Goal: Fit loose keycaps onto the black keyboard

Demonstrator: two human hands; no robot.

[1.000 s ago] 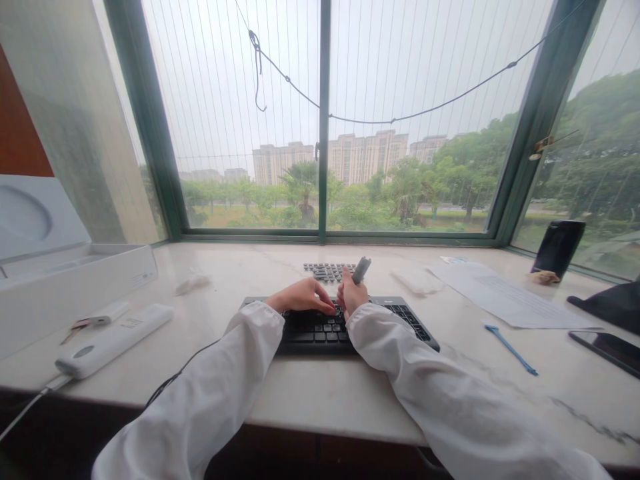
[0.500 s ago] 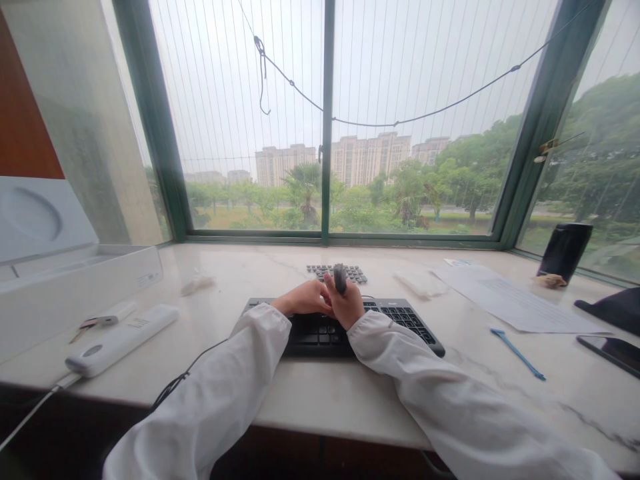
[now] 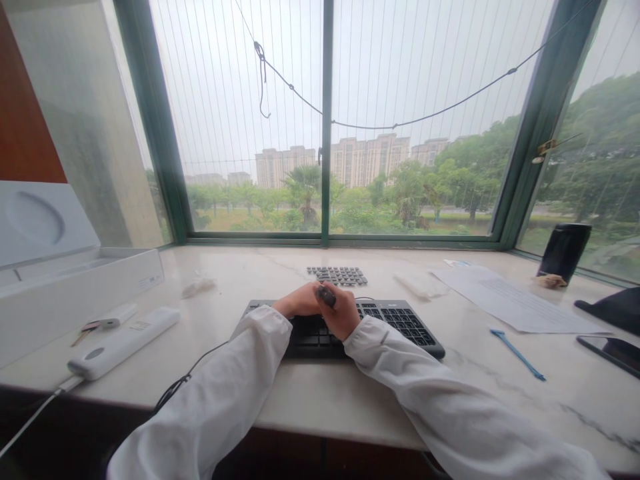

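Note:
A black keyboard (image 3: 395,323) lies on the marble sill in front of me. My right hand (image 3: 343,317) is closed around a small dark grey pen-like tool (image 3: 326,295), held over the keyboard's middle keys. My left hand (image 3: 297,307) rests on the keys just to the left, fingers curled and touching the right hand; whether it holds anything is hidden. Both arms wear white sleeves. A patch of loose dark keycaps (image 3: 337,275) lies behind the keyboard.
A white open box (image 3: 75,287) and a white power strip (image 3: 123,341) lie at left. At right are papers (image 3: 515,303), a blue plastic tool (image 3: 517,353), a black cup (image 3: 564,252) and a phone (image 3: 610,350). The keyboard's cable (image 3: 185,377) runs over the front edge.
My right hand has turned the tool from pointing up and right to lying low over the keys. Both hands have drawn closer together.

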